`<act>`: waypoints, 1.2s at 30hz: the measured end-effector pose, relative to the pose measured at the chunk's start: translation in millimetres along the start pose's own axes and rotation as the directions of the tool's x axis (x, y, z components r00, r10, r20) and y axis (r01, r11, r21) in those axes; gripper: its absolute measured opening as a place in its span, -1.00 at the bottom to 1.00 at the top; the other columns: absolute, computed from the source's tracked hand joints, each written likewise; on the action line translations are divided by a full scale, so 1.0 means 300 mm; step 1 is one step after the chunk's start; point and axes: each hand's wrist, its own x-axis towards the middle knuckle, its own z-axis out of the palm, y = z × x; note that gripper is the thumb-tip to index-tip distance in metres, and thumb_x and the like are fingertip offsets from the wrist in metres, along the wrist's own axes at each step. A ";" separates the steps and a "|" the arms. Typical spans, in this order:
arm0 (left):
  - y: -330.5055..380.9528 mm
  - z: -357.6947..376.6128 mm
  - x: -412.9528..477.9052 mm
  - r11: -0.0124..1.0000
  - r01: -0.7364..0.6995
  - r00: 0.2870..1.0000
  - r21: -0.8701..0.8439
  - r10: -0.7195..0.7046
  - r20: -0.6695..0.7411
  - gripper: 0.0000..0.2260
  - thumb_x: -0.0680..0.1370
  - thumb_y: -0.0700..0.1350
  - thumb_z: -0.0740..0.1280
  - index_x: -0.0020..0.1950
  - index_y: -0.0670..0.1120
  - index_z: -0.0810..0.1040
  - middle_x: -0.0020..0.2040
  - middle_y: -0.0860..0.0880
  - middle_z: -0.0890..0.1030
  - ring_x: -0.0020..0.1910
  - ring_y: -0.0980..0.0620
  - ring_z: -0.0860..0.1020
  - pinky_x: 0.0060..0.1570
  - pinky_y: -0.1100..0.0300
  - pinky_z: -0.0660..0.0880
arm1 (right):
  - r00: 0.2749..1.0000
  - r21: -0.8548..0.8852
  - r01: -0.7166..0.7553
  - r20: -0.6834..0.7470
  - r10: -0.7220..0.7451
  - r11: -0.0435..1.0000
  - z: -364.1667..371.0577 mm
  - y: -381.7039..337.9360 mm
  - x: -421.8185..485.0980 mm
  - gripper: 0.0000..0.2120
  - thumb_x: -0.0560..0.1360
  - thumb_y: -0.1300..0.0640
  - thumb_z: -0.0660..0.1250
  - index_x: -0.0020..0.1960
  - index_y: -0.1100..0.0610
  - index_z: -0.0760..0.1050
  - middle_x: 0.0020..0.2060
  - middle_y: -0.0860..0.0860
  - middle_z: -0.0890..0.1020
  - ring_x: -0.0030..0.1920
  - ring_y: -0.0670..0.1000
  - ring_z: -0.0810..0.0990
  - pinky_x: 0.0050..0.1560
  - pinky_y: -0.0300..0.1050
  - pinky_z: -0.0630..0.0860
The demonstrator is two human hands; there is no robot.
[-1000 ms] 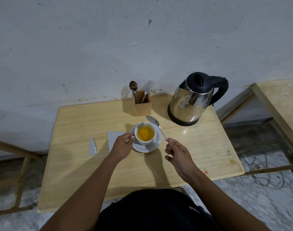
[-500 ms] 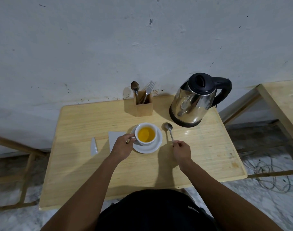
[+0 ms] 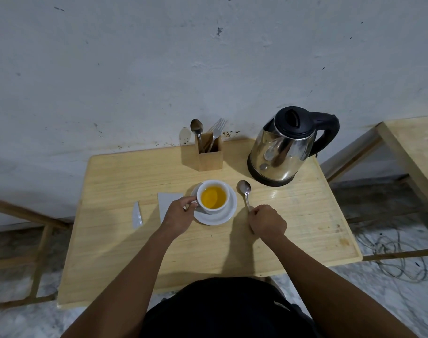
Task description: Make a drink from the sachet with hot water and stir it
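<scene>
A white cup [image 3: 214,208] holding orange-yellow liquid stands on a white saucer [image 3: 226,215] in the middle of the wooden table [image 3: 125,240]. My left hand [image 3: 177,215] pinches the cup's handle from the left. A metal spoon [image 3: 244,190] lies flat on the table just right of the saucer, bowl pointing away from me. My right hand [image 3: 267,223] is closed over the end of its handle. The torn-open white sachet [image 3: 165,203] lies left of the saucer, partly under my left hand, with its torn strip [image 3: 137,215] further left.
A steel kettle [image 3: 285,152] with black lid and handle stands at the back right. A wooden holder [image 3: 208,154] with a spoon and fork is at the back centre, against the wall. A second wooden table [image 3: 417,152] stands to the right, with loose cables [image 3: 400,254] on the floor.
My right hand carried the spoon from above the cup's rim down to the table right of the saucer, where it now lies flat. The left hand has stayed on the cup's handle.
</scene>
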 end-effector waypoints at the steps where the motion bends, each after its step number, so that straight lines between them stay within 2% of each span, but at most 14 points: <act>1: 0.001 0.000 -0.001 1.000 -0.004 1.000 0.000 0.004 0.001 -0.76 0.61 -0.14 0.22 0.25 -0.11 0.55 0.14 -0.13 0.62 -0.15 -0.06 0.52 -0.12 0.21 0.36 | 1.000 -0.019 0.009 -0.007 -0.009 1.000 -0.002 0.001 0.001 -0.71 0.58 -0.06 0.17 0.01 0.04 0.63 -0.22 -0.04 0.62 -0.22 0.04 0.57 -0.16 -0.13 0.47; 4: 0.003 -0.002 -0.001 1.000 -0.001 1.000 -0.004 0.001 0.001 -0.76 0.61 -0.14 0.22 0.25 -0.11 0.55 0.16 -0.11 0.61 -0.14 -0.05 0.52 -0.11 0.22 0.36 | 0.995 -0.029 0.071 -0.063 -0.073 0.997 -0.015 -0.004 -0.001 -0.74 0.56 -0.01 0.17 0.09 0.06 0.56 -0.06 0.01 0.63 -0.03 0.10 0.61 -0.03 -0.05 0.52; 7: 0.003 -0.002 -0.001 1.000 -0.003 1.000 -0.003 0.003 0.002 -0.76 0.61 -0.14 0.22 0.24 -0.10 0.55 0.15 -0.10 0.61 -0.15 -0.04 0.52 -0.11 0.22 0.37 | 0.990 0.034 0.140 -0.023 -0.139 0.990 -0.017 -0.009 0.008 -0.71 0.56 -0.04 0.22 0.23 0.03 0.46 0.09 0.02 0.56 0.09 0.11 0.59 0.02 -0.01 0.51; 10: 0.001 -0.004 0.001 1.000 0.001 1.000 0.006 -0.001 0.000 -0.76 0.61 -0.14 0.23 0.25 -0.09 0.55 0.15 -0.09 0.61 -0.15 -0.04 0.52 -0.11 0.20 0.38 | 0.985 0.049 0.166 0.032 -0.167 0.985 -0.009 -0.012 0.025 -0.70 0.55 -0.01 0.24 0.26 0.00 0.41 0.10 0.00 0.58 0.09 0.09 0.59 0.03 -0.01 0.52; 14: 0.001 -0.004 -0.002 1.000 0.003 1.000 -0.002 -0.003 0.003 -0.76 0.61 -0.14 0.23 0.24 -0.09 0.55 0.11 -0.09 0.62 -0.14 -0.05 0.53 -0.09 0.17 0.40 | 0.982 0.083 0.184 0.028 -0.187 0.979 0.005 -0.011 0.034 -0.74 0.56 0.03 0.21 0.24 0.02 0.40 0.04 0.02 0.61 0.04 0.10 0.59 -0.06 -0.05 0.49; 18: 0.006 -0.004 -0.005 1.000 0.020 1.000 -0.016 -0.020 0.002 -0.77 0.61 -0.14 0.23 0.23 -0.08 0.56 0.02 -0.07 0.61 -0.13 -0.05 0.54 -0.08 0.16 0.42 | 0.985 0.134 0.167 0.032 -0.172 0.977 0.013 -0.012 0.032 -0.71 0.55 0.07 0.20 0.27 0.02 0.39 0.02 0.03 0.62 0.05 0.11 0.60 -0.03 -0.03 0.52; 22: 0.011 -0.008 -0.001 0.998 0.047 0.999 -0.039 -0.047 0.007 -0.79 0.61 -0.14 0.23 0.20 -0.07 0.57 -0.14 -0.05 0.55 -0.30 0.01 0.52 -0.29 0.28 0.42 | 0.985 0.121 0.160 0.045 -0.167 0.980 0.009 -0.019 0.031 -0.68 0.55 0.05 0.21 0.30 0.03 0.37 0.07 0.04 0.59 0.07 0.11 0.59 0.00 -0.01 0.52; 25: 0.012 -0.017 0.008 0.995 0.072 0.997 -0.069 -0.070 0.025 -0.77 0.60 -0.14 0.24 0.21 -0.12 0.58 -0.14 -0.09 0.56 -0.33 -0.01 0.51 -0.19 0.10 0.51 | 0.985 0.081 0.168 0.038 -0.171 0.983 -0.011 -0.039 0.031 -0.66 0.56 -0.01 0.20 0.32 0.03 0.36 0.13 0.05 0.54 0.13 0.13 0.56 0.03 0.00 0.47; 28: 0.026 -0.032 0.017 0.988 0.119 0.993 -0.099 -0.116 0.038 -0.76 0.60 -0.11 0.23 0.21 -0.11 0.57 -0.03 -0.11 0.59 -0.24 -0.03 0.54 -0.13 0.04 0.57 | 0.981 0.069 0.190 0.015 -0.192 0.979 -0.042 -0.066 0.032 -0.65 0.57 -0.04 0.19 0.32 0.03 0.38 0.17 0.05 0.51 0.17 0.12 0.55 0.06 0.03 0.47; 31: 0.069 -0.067 0.026 0.996 0.075 0.997 -0.043 -0.075 0.002 -0.77 0.58 -0.09 0.25 0.19 -0.10 0.58 0.13 -0.09 0.61 -0.14 -0.03 0.59 -0.22 0.23 0.54 | 0.970 0.124 0.240 -0.001 -0.242 0.963 -0.088 -0.102 0.032 -0.66 0.55 -0.09 0.21 0.28 0.00 0.42 0.18 0.02 0.53 0.17 0.10 0.55 0.09 0.02 0.49; 33: 0.106 -0.094 0.042 0.999 0.007 1.000 0.036 -0.007 -0.019 -0.75 0.57 -0.10 0.26 0.20 -0.12 0.58 0.22 -0.08 0.60 0.10 -0.04 0.57 -0.04 0.24 0.44 | 0.954 0.164 0.301 -0.039 -0.299 0.939 -0.130 -0.138 0.031 -0.69 0.55 -0.06 0.23 0.25 0.01 0.46 0.17 0.02 0.54 0.16 0.08 0.56 0.07 -0.01 0.49; 36: 0.196 -0.153 0.069 0.991 -0.075 0.997 0.111 0.078 -0.025 -0.72 0.57 -0.05 0.26 0.24 -0.08 0.57 0.25 -0.05 0.57 0.21 0.01 0.50 0.08 0.23 0.36 | 0.919 0.165 0.393 -0.107 -0.379 0.905 -0.208 -0.214 0.047 -0.66 0.57 -0.02 0.24 0.31 0.05 0.46 0.23 0.05 0.56 0.15 0.08 0.57 0.11 0.01 0.52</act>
